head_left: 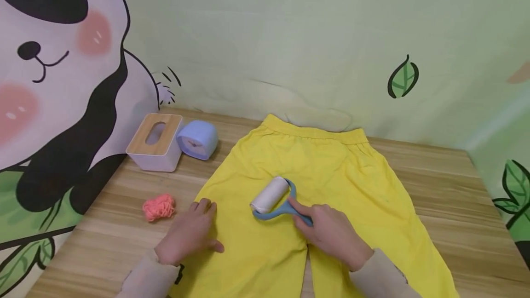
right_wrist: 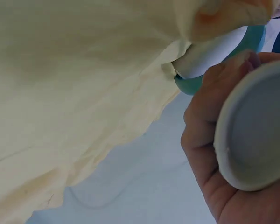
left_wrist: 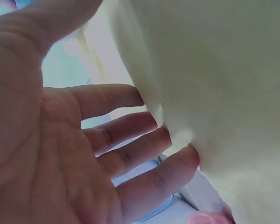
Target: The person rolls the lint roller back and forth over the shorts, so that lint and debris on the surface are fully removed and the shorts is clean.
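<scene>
A pair of yellow trousers (head_left: 331, 174) lies spread flat, its elastic waistband toward the wall. My right hand (head_left: 331, 231) grips the blue handle of a lint roller (head_left: 271, 194), whose white roll lies against the fabric below the waist. In the right wrist view the fingers curl round the handle, and its wide round end (right_wrist: 259, 126) faces the camera. My left hand (head_left: 190, 231) rests at the left edge of the trousers, fingers spread. Its fingertips (left_wrist: 189, 158) touch the cloth in the left wrist view, where the fabric looks pale.
A clump of pink yarn (head_left: 159, 207) lies left of my left hand on the wooden table (head_left: 103, 238). Farther back stand a tissue box (head_left: 155, 162) with a wooden lid and a small blue clock (head_left: 203, 134). A panda-printed wall covering (head_left: 290, 49) rises behind the table.
</scene>
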`<state>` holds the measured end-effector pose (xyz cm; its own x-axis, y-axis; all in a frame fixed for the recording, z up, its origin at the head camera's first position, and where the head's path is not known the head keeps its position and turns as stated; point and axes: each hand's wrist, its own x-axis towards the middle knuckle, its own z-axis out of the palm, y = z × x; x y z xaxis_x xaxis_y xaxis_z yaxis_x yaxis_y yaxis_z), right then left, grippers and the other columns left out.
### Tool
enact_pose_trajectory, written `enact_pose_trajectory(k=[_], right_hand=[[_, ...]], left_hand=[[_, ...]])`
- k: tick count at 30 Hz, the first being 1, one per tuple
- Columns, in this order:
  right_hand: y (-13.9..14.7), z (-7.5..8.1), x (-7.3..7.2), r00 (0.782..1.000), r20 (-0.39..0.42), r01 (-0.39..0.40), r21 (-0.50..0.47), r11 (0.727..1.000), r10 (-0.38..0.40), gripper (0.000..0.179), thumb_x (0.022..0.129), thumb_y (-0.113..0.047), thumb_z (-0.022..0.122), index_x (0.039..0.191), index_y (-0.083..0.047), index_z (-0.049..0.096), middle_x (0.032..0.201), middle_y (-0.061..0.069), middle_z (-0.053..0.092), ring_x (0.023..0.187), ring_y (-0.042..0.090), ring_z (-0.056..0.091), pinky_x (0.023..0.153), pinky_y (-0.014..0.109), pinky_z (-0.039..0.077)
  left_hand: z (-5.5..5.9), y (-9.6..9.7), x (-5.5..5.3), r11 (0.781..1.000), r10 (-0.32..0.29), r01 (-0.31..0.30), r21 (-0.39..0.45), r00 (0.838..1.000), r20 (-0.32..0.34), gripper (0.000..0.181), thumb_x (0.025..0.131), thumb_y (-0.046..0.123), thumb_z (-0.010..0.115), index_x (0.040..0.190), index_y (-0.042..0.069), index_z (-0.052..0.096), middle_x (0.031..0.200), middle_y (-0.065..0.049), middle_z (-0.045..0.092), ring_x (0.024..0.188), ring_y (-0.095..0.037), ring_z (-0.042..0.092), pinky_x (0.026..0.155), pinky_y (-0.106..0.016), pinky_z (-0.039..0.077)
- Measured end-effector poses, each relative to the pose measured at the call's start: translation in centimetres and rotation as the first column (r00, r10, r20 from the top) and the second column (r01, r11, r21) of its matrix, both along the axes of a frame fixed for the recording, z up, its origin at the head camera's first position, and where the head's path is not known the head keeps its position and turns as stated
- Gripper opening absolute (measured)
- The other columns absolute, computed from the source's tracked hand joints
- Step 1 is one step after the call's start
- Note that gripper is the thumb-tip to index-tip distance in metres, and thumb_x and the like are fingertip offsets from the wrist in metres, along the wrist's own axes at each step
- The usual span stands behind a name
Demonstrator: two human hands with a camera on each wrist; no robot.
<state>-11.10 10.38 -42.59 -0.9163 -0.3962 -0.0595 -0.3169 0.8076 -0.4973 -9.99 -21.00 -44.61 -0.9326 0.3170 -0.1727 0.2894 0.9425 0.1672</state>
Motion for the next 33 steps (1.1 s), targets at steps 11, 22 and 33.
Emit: enact_pose_trajectory(k=[11,22,33], right_hand=[[3.7,3.2,2.9,0.999,0.022,-0.04,0.102,0.994,0.038,0.04,0.098,-0.035,0.056,0.136,-0.025,0.058,0.046,-0.014,0.032,0.037,0.003,0.025,0.036,0.024,0.03],[0.3,2.9,-0.2,0.998,0.015,-0.065,0.066,0.996,0.064,0.04,0.099,-0.03,0.053,0.138,-0.018,0.057,0.043,-0.009,0.036,0.033,0.006,0.028,0.033,0.027,0.033],[-4.4,1.6,-4.7,0.991,-0.07,-0.11,0.057,0.992,0.113,0.043,0.099,-0.029,0.052,0.139,-0.015,0.055,0.041,-0.008,0.032,0.033,0.007,0.028,0.033,0.025,0.031]], left_hand=[[-0.5,1.3,0.5,0.996,0.087,-0.085,0.038,0.996,-0.032,0.111,0.055,0.066,0.081,0.124,-0.015,0.049,0.112,-0.023,0.048,0.108,-0.041,0.047,0.07,-0.054,0.052],[-0.9,1.8,0.6,0.997,0.077,-0.077,0.015,0.995,-0.059,0.115,0.055,0.066,0.08,0.127,-0.017,0.047,0.12,-0.028,0.046,0.113,-0.044,0.046,0.079,-0.06,0.049],[-0.9,2.0,0.8,0.998,0.054,-0.051,0.025,0.994,-0.1,0.113,0.056,0.065,0.081,0.126,-0.018,0.047,0.121,-0.029,0.047,0.112,-0.044,0.047,0.08,-0.06,0.049]])
